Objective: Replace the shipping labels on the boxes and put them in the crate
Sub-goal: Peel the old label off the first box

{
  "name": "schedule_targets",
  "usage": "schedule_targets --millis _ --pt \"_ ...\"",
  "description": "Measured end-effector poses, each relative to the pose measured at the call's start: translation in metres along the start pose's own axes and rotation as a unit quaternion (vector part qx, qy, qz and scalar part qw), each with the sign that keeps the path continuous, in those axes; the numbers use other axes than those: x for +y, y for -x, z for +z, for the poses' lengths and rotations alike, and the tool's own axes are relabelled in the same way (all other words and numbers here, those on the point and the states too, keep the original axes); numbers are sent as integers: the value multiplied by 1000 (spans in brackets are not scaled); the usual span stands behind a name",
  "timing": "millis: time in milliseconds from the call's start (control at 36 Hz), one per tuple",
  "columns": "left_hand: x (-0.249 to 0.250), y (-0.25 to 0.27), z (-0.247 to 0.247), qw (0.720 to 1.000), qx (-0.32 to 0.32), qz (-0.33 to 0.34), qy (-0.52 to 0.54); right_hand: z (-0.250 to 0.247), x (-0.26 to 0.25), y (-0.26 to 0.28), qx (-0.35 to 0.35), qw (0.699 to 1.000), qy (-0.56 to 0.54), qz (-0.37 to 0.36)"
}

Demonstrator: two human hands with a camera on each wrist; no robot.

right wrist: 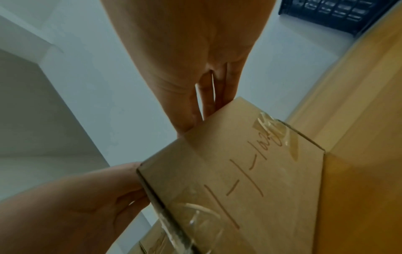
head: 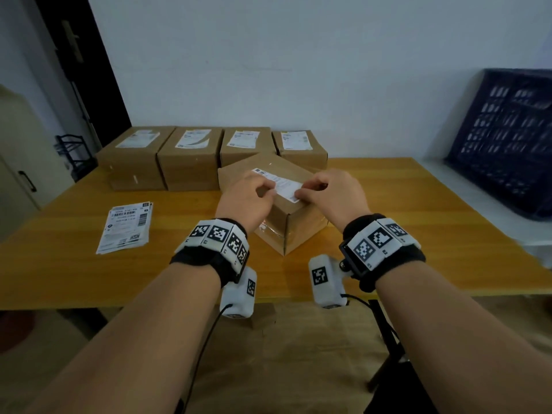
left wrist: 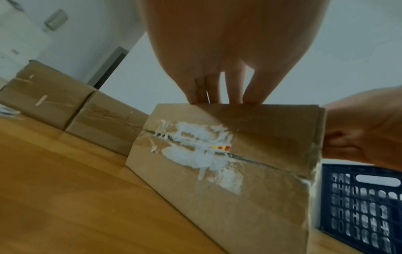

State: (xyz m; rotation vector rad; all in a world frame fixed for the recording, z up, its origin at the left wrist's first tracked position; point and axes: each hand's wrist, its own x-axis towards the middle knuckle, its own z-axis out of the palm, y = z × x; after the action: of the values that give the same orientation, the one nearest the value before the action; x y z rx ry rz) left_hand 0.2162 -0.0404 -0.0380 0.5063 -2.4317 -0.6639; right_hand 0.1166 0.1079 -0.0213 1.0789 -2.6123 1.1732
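The room is dimly and evenly lit, with a cool grey-blue cast on the wall (head: 298, 70). My surface (head: 418, 234) takes a soft sheen near its right edge, and the box (head: 286, 210) I work on throws only a faint shadow beside it. From my head the view bends at the edges, so the crate (head: 507, 144) at the far right corner leans and smears. My left wrist view is soft; my left hand (left wrist: 228, 51) fills the top, out of focus and in shade. The right wrist view is darker, with glare on the tape (right wrist: 195, 220) and my right hand (right wrist: 191, 60) blurred.
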Motion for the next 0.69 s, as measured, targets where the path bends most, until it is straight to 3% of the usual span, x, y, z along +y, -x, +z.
schedule_targets --millis 361,694 --pt "8 6 0 998 38 18 -40 -10 -4 -1 -48 988 132 -63" --pt "18 4 -4 996 35 9 -80 -13 -22 -4 -71 945 299 -111"
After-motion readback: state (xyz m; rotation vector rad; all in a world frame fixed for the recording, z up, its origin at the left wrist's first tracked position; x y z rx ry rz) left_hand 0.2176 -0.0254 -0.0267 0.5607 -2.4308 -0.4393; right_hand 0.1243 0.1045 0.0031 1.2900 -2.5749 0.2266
